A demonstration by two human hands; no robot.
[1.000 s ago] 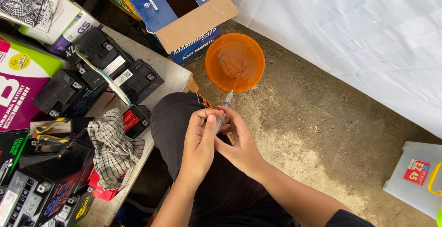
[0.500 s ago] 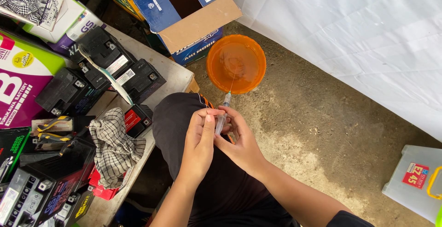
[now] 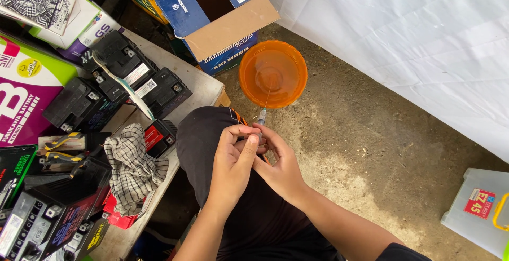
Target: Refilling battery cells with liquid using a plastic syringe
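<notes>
An open blue carton (image 3: 212, 22) stands above an orange bowl (image 3: 272, 73); a pink-green box (image 3: 26, 96) lies on the tabletop (image 3: 199, 86). Over the lap, both hands (image 3: 254, 157) pinch a syringe (image 3: 261, 119), tip toward the bowl.

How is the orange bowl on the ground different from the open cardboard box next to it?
The orange bowl is round and translucent; the cardboard box is square-cornered, opaque, brown inside and blue outside. The bowl is the smaller and has a plain open rim, while the box has flaps folded outward. The bowl seems to hold some clear liquid; the part of the box's inside that shows looks empty. Both stand open side by side beyond the knee, at the end of the table.
</notes>
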